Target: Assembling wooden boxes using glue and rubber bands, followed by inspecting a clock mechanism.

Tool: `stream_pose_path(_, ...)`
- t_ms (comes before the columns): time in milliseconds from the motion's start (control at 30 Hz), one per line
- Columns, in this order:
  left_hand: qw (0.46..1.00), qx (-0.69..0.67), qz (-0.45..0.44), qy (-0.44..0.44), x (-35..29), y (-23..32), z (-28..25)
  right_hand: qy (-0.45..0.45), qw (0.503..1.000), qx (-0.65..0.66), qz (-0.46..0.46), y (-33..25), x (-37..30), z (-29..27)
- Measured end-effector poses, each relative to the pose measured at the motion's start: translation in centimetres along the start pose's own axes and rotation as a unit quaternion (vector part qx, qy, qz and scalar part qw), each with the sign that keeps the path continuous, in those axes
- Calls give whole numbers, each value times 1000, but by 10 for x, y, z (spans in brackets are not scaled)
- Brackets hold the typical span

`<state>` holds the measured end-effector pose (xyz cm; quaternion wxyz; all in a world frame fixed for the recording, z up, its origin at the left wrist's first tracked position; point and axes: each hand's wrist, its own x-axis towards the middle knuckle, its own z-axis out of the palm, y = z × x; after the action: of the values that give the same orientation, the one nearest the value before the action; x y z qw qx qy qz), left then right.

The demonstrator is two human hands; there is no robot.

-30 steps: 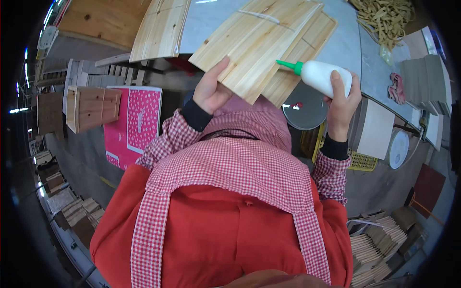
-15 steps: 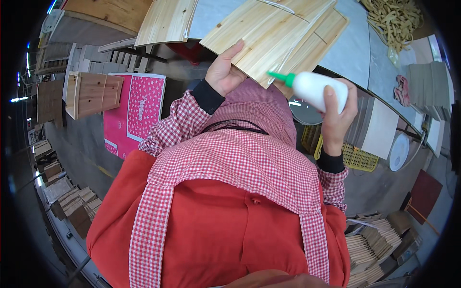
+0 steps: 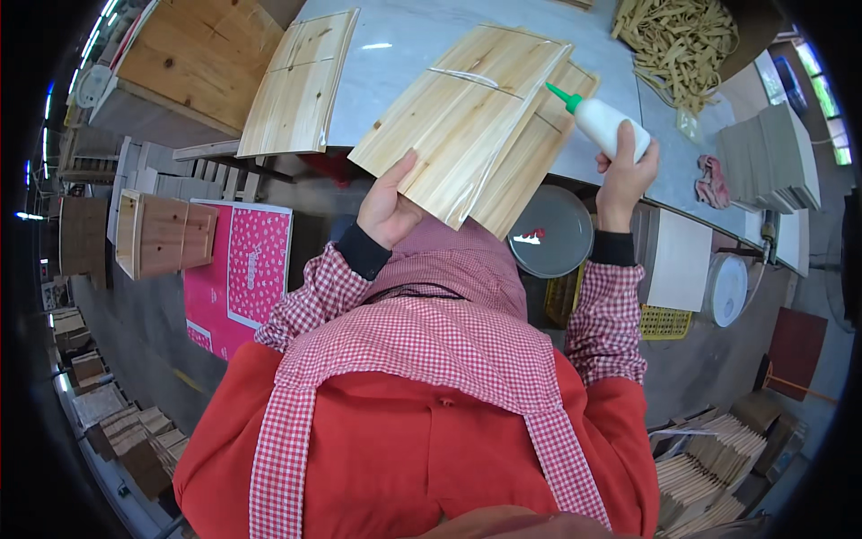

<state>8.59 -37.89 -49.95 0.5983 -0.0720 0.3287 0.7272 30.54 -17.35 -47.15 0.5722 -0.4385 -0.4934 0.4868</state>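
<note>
My left hand (image 3: 390, 205) grips the near left edge of a pale wooden panel (image 3: 449, 126), thumb on top and fingers beneath. The panel is tilted over the table's front edge, with another wooden panel (image 3: 549, 126) partly showing under its right side. White glue (image 3: 489, 166) runs in a line along the upper panel's right edge, and another streak lies across its far part. In my right hand (image 3: 628, 175) is a white squeeze bottle (image 3: 611, 126) with a green nozzle, its tip close to the panel's far right edge; whether it touches I cannot tell.
Another wooden panel (image 3: 301, 85) rests on the grey table (image 3: 395, 54) at the left. Elastic bands (image 3: 678, 45) are heaped at the far right, beside a pink cloth (image 3: 712, 182) and stacked grey boards (image 3: 768, 160). A round grey lid (image 3: 552, 235) sits below the table edge.
My right hand has moved the bottle away from me, from the panel's near corner to its far right edge. A longer glue line shows there. The whole view has shifted.
</note>
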Motion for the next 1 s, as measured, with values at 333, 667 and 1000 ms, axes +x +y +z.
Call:
stream_pose_path(333, 1000, -10, -12, -10, 2, 1, -5, -93, 992, -80, 18, -21, -42, -22)
stream_pose_path(667, 1000, -1, -3, -11, 13, 4, -4, -125, 988, -91, -1, -29, -56, -21)
stream_pose_path(1000, 989, 3, 106, -99, -26, 29, -19, -21, 993, 116, -17, -51, -71, -23)
